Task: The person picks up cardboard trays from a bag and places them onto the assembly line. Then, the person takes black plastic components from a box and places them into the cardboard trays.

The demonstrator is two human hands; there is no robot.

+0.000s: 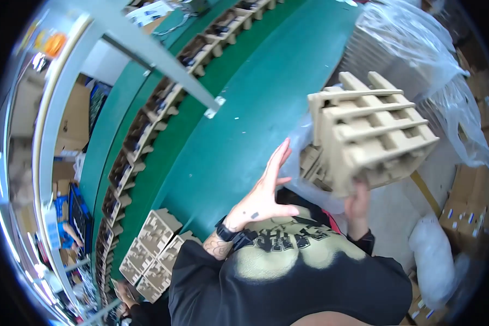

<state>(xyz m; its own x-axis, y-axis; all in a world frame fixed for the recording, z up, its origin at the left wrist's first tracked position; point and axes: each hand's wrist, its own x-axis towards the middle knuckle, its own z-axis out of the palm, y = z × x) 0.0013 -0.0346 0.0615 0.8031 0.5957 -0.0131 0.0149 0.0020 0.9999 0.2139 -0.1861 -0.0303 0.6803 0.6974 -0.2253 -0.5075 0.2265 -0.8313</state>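
My right hand (357, 202) grips the near lower edge of a beige moulded-pulp tray stack (383, 127). The stack is tilted and raised to the right of the green work surface (239, 146). My left hand (263, 190) is empty, its fingers spread and its thumb apart, a short way left of the stack. Between the two hands, more beige pulp trays (311, 162) show partly behind the held stack, with clear plastic film (323, 200) around them. The fingertips of my right hand are partly hidden by the stack.
A line of pulp trays holding dark parts (160, 98) curves along the green belt. Other pulp trays (155, 244) stand at the lower left, near a co-worker's hand (126, 294). A grey post (168, 62) crosses the upper left. Plastic-wrapped stacks (396, 51) and cartons (464, 204) lie at right.
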